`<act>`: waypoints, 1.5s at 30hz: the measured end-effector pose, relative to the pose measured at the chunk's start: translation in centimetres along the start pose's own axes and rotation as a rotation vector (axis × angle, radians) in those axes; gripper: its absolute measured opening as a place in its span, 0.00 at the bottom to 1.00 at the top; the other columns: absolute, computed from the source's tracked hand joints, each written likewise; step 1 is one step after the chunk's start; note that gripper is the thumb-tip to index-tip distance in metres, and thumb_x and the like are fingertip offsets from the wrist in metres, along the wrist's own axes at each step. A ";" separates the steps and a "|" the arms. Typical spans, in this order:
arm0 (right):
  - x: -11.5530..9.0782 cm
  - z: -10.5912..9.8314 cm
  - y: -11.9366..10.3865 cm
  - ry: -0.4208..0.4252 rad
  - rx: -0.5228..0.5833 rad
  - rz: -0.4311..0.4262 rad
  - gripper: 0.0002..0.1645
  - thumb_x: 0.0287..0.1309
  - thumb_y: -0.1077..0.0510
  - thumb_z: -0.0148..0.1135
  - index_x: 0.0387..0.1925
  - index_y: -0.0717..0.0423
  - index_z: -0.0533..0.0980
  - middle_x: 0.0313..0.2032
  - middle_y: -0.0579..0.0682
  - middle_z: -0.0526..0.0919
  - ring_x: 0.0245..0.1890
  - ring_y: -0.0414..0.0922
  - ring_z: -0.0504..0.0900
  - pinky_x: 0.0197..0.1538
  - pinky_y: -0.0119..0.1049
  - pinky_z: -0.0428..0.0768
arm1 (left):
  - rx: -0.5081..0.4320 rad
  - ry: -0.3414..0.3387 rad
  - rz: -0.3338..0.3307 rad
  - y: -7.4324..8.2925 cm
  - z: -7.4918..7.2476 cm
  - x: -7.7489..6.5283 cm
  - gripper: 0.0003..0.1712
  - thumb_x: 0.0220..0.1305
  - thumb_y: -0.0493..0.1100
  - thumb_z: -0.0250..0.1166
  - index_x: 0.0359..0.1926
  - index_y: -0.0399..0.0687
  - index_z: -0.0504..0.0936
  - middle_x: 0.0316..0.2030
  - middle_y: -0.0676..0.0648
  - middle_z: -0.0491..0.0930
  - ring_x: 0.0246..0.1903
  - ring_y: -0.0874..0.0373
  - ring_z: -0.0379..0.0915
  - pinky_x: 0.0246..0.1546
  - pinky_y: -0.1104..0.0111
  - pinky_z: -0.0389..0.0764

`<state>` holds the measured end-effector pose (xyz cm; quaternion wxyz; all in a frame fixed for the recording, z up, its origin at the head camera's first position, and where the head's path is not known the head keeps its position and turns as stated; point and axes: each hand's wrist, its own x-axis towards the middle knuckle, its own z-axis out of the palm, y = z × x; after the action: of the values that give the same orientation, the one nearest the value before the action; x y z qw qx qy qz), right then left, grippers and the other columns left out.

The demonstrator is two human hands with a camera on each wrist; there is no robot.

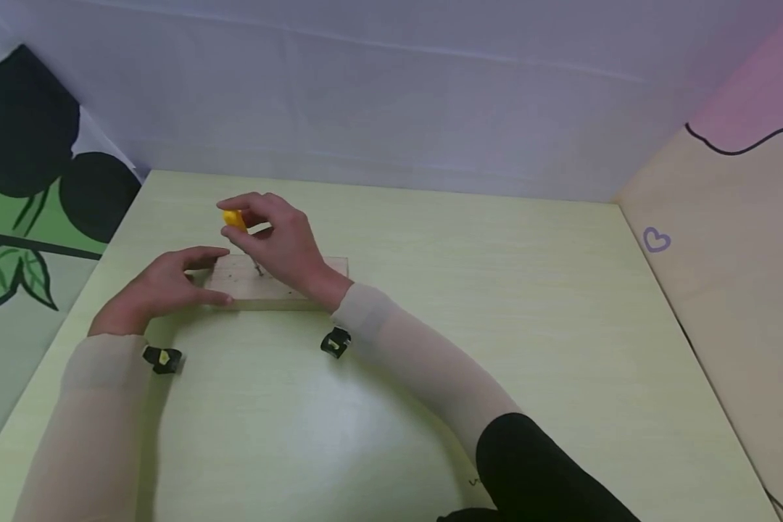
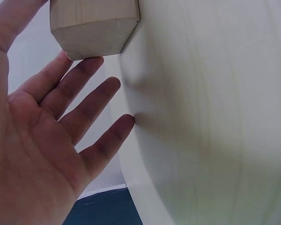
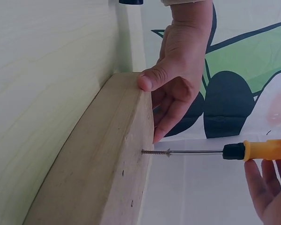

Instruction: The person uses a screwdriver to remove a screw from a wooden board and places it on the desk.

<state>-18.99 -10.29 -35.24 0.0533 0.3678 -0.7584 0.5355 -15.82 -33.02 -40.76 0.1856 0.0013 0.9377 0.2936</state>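
A pale wooden block [image 1: 270, 291] lies flat on the table. My left hand [image 1: 166, 284] holds its left end, with the thumb on the near side and fingertips on the far side. In the left wrist view, two fingertips touch the block's end [image 2: 96, 37] while the other fingers are spread. My right hand [image 1: 283, 243] grips the yellow handle of a screwdriver [image 3: 267, 150] from above. In the right wrist view, the screwdriver's tip meets the head of a screw [image 3: 154, 152], which stands upright, partly sunk in the block's top face.
The light table [image 1: 496, 326] extends to the right and toward me. A white cloth wall [image 1: 391, 109] rises behind it, a printed panel [image 1: 39, 217] stands at the left, and a wooden panel [image 1: 724, 290] borders the right. Small dark marks dot the block's top.
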 end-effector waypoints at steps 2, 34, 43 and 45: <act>0.0 -0.1 0.0 0.005 -0.005 0.004 0.18 0.62 0.59 0.62 0.54 0.53 0.78 0.46 0.49 0.81 0.41 0.33 0.83 0.43 0.17 0.78 | -0.003 -0.001 -0.005 0.0 0.0 0.0 0.64 0.38 0.73 0.73 0.73 0.52 0.58 0.70 0.34 0.59 0.67 0.32 0.53 0.62 0.34 0.61; 0.2 -0.4 -0.6 -0.032 -0.006 0.021 0.17 0.65 0.62 0.57 0.55 0.54 0.77 0.46 0.50 0.80 0.44 0.36 0.82 0.42 0.16 0.78 | -0.020 -0.008 -0.012 -0.1 0.0 0.1 0.64 0.38 0.72 0.73 0.73 0.52 0.57 0.71 0.33 0.58 0.67 0.31 0.53 0.61 0.34 0.61; 0.3 -0.5 -0.6 -0.031 0.020 0.037 0.17 0.63 0.61 0.61 0.53 0.54 0.78 0.46 0.49 0.79 0.44 0.35 0.82 0.43 0.17 0.78 | -0.036 0.000 -0.021 0.0 0.2 -0.1 0.65 0.37 0.74 0.72 0.73 0.53 0.58 0.71 0.34 0.58 0.67 0.31 0.54 0.61 0.35 0.63; 0.3 -0.5 -0.6 -0.034 0.011 0.045 0.17 0.62 0.60 0.61 0.53 0.52 0.79 0.44 0.48 0.79 0.43 0.34 0.82 0.43 0.16 0.78 | -0.041 -0.001 -0.023 0.0 0.2 -0.2 0.65 0.37 0.74 0.72 0.73 0.54 0.58 0.71 0.34 0.58 0.67 0.31 0.54 0.61 0.34 0.63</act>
<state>-18.96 -10.08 -34.42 0.0263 0.3600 -0.7644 0.5343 -15.55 -32.93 -40.80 0.1895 -0.0131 0.9314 0.3106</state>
